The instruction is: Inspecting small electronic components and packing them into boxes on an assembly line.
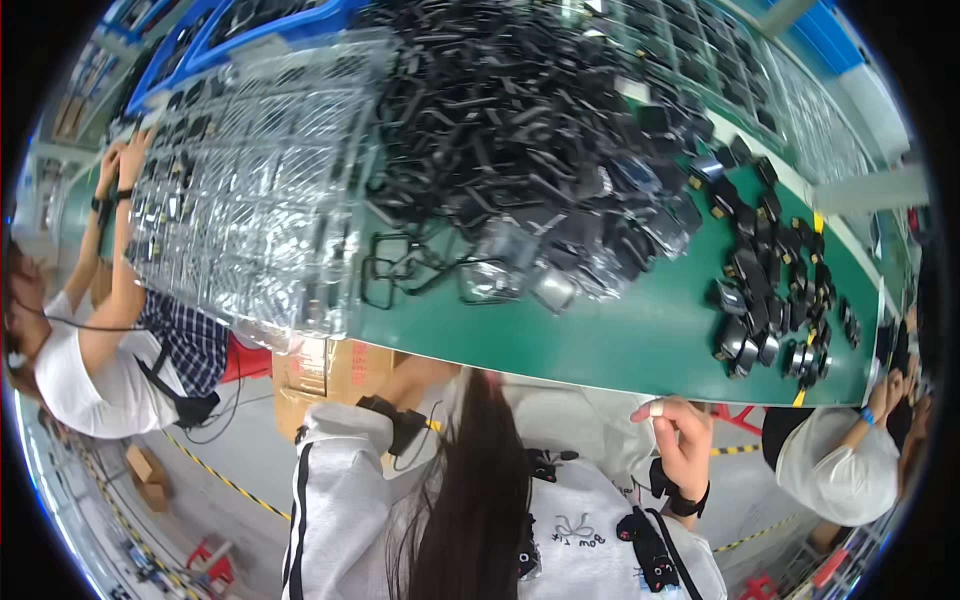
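Note:
My left hand (428, 372) is at the table's near edge beside the cardboard box. Long dark hair covers its fingers, so I cannot see what it holds. A black band circles that wrist. My right hand (684, 440) is raised just off the near edge, right of the middle, its fingers curled in and a pale wrap on one finger. Whatever is between those fingers, if anything, is too small to make out. Ahead of both hands, a big heap of black plastic frames (490, 110) covers the green table (600, 340), with film-wrapped dark square pieces (620, 235) along its near side.
Stacked clear plastic trays (260, 180) stand at the left, reaching past the table edge. Blue bins (270, 30) lie behind them. Black parts with gold-coloured ends (760, 270) spread at the right. A cardboard box (335, 375) sits below the trays. People work at both sides.

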`<state>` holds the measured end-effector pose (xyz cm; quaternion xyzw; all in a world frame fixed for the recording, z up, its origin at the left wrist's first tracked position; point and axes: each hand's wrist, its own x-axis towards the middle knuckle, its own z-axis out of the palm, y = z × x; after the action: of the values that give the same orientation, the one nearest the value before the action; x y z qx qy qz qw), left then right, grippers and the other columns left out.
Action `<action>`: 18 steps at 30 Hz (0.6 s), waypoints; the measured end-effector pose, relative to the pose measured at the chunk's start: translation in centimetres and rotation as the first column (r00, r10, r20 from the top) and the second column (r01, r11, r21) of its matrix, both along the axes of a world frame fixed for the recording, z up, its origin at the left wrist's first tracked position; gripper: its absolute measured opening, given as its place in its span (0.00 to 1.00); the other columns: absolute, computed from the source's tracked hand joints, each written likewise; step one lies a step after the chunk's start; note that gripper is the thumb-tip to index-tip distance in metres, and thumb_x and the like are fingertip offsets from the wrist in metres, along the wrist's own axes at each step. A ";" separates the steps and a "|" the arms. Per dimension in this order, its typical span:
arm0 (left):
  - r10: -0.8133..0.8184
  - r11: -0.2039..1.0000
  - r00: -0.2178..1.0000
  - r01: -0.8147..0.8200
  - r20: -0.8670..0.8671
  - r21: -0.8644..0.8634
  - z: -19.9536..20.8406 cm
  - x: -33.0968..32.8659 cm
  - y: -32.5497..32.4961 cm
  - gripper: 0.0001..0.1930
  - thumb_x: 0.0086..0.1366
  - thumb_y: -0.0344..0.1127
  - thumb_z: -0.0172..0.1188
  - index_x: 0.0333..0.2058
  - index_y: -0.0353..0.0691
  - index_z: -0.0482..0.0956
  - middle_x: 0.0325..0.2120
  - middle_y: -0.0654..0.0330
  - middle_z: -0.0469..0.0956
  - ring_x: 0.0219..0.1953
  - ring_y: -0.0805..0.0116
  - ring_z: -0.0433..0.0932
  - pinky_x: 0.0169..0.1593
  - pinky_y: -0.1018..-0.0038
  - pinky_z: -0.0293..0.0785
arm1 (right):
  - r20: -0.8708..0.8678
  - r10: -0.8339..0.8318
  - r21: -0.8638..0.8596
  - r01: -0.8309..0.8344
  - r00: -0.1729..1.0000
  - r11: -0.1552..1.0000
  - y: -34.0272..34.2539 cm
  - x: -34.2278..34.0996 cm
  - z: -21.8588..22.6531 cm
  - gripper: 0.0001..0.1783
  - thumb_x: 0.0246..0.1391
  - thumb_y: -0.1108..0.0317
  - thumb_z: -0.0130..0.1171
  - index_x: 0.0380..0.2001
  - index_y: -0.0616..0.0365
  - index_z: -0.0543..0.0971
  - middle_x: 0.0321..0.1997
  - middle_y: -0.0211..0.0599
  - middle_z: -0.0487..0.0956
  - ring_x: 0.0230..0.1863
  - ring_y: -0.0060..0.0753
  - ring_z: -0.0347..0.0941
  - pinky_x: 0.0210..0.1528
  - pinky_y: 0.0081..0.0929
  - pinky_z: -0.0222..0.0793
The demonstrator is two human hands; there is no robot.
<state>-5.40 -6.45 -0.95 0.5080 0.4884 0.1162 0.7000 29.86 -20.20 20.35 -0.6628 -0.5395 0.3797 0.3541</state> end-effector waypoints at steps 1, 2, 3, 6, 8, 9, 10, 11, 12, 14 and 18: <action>-0.187 0.978 0.980 0.192 -0.070 0.078 1.2 0.9 1.1 0.10 0.65 0.36 0.52 0.37 0.36 0.77 0.33 0.61 0.78 0.35 0.71 0.75 0.38 0.68 0.72 | 0.031 0.005 0.011 -0.005 1.000 1.000 -0.3 0.5 0.1 0.08 0.52 0.80 0.50 0.34 0.62 0.77 0.30 0.36 0.81 0.32 0.29 0.76 0.32 0.23 0.68; -0.354 0.916 0.923 0.374 -0.149 0.142 1.8 1.5 1.6 0.10 0.65 0.36 0.52 0.36 0.36 0.77 0.32 0.62 0.78 0.34 0.71 0.75 0.37 0.69 0.73 | 0.064 0.015 0.024 -0.017 0.998 1.000 -0.5 1.0 0.1 0.08 0.52 0.80 0.50 0.34 0.61 0.77 0.30 0.36 0.81 0.32 0.28 0.75 0.32 0.22 0.68; -0.368 0.910 0.916 0.389 -0.158 0.139 2.0 1.9 1.6 0.10 0.65 0.36 0.52 0.36 0.36 0.77 0.32 0.62 0.78 0.34 0.71 0.75 0.37 0.69 0.73 | 0.054 0.000 0.025 -0.002 0.999 1.000 -0.9 1.7 -0.2 0.08 0.52 0.80 0.50 0.34 0.61 0.77 0.30 0.36 0.81 0.32 0.28 0.75 0.32 0.22 0.68; -0.268 0.939 0.943 0.302 -0.199 0.166 2.3 2.6 0.4 0.10 0.65 0.36 0.50 0.37 0.38 0.77 0.33 0.55 0.78 0.35 0.61 0.76 0.37 0.64 0.70 | -0.049 -0.114 0.024 0.115 0.992 0.993 -3.3 3.6 -1.1 0.07 0.53 0.80 0.50 0.34 0.62 0.77 0.31 0.36 0.81 0.30 0.27 0.74 0.31 0.21 0.67; -0.211 0.756 0.860 0.445 -0.464 0.480 0.3 2.1 -0.1 0.11 0.64 0.37 0.50 0.37 0.37 0.77 0.33 0.50 0.78 0.35 0.56 0.75 0.40 0.63 0.70 | -0.010 -0.154 0.025 0.154 0.988 0.988 -4.1 4.0 -1.3 0.07 0.53 0.78 0.50 0.34 0.63 0.77 0.30 0.36 0.80 0.29 0.26 0.73 0.31 0.21 0.66; -0.163 0.754 0.851 0.434 -0.498 0.494 -0.6 1.8 0.3 0.12 0.63 0.38 0.51 0.38 0.37 0.77 0.34 0.49 0.78 0.36 0.54 0.75 0.41 0.62 0.70 | 0.038 -0.182 0.044 0.180 0.983 0.983 -4.2 4.3 -1.4 0.07 0.54 0.77 0.49 0.34 0.64 0.77 0.30 0.36 0.80 0.28 0.26 0.73 0.31 0.22 0.66; -0.116 0.751 0.840 0.423 -0.530 0.507 -1.6 1.4 0.9 0.12 0.62 0.38 0.51 0.39 0.37 0.77 0.35 0.47 0.77 0.37 0.52 0.75 0.42 0.61 0.70 | 0.087 -0.209 0.062 0.204 0.974 0.977 -4.3 4.7 -1.5 0.07 0.55 0.76 0.49 0.34 0.65 0.77 0.30 0.36 0.79 0.28 0.25 0.73 0.31 0.22 0.65; -0.037 0.684 0.818 0.440 -0.574 0.582 -2.1 1.0 1.5 0.14 0.62 0.40 0.52 0.39 0.37 0.77 0.36 0.47 0.77 0.39 0.51 0.75 0.43 0.60 0.70 | 0.082 -0.214 0.037 0.212 0.973 0.977 -4.5 5.0 -1.7 0.07 0.55 0.76 0.49 0.34 0.65 0.77 0.30 0.36 0.79 0.28 0.25 0.73 0.31 0.22 0.65; 0.044 0.608 0.795 0.460 -0.606 0.647 -2.6 0.6 1.9 0.15 0.62 0.41 0.52 0.40 0.37 0.77 0.37 0.46 0.77 0.40 0.50 0.75 0.44 0.59 0.69 | 0.076 -0.216 0.025 0.214 0.973 0.976 -4.6 5.3 -1.8 0.07 0.54 0.77 0.50 0.34 0.64 0.77 0.30 0.37 0.80 0.28 0.26 0.73 0.31 0.22 0.65; 0.154 0.638 0.479 0.620 -0.864 0.457 0.2 1.4 2.3 0.17 0.61 0.42 0.53 0.41 0.36 0.77 0.39 0.46 0.77 0.42 0.49 0.74 0.46 0.58 0.69 | 0.066 -0.215 0.006 0.215 0.974 0.977 -5.4 6.0 -2.0 0.06 0.54 0.78 0.52 0.34 0.63 0.77 0.31 0.38 0.80 0.29 0.28 0.73 0.30 0.21 0.65; 0.090 0.647 0.633 0.550 -0.769 0.529 -6.7 -2.1 2.6 0.17 0.62 0.42 0.52 0.43 0.36 0.76 0.41 0.44 0.76 0.44 0.48 0.74 0.48 0.59 0.69 | 0.085 -0.111 -0.216 0.127 0.990 0.968 -8.0 6.1 -2.6 0.04 0.54 0.75 0.54 0.32 0.63 0.76 0.29 0.41 0.78 0.27 0.29 0.72 0.29 0.22 0.65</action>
<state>-7.45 -3.85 -7.64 0.8057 0.5619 -0.0166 0.1864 35.96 -28.17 17.71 -0.7426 -0.4657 0.3911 0.2804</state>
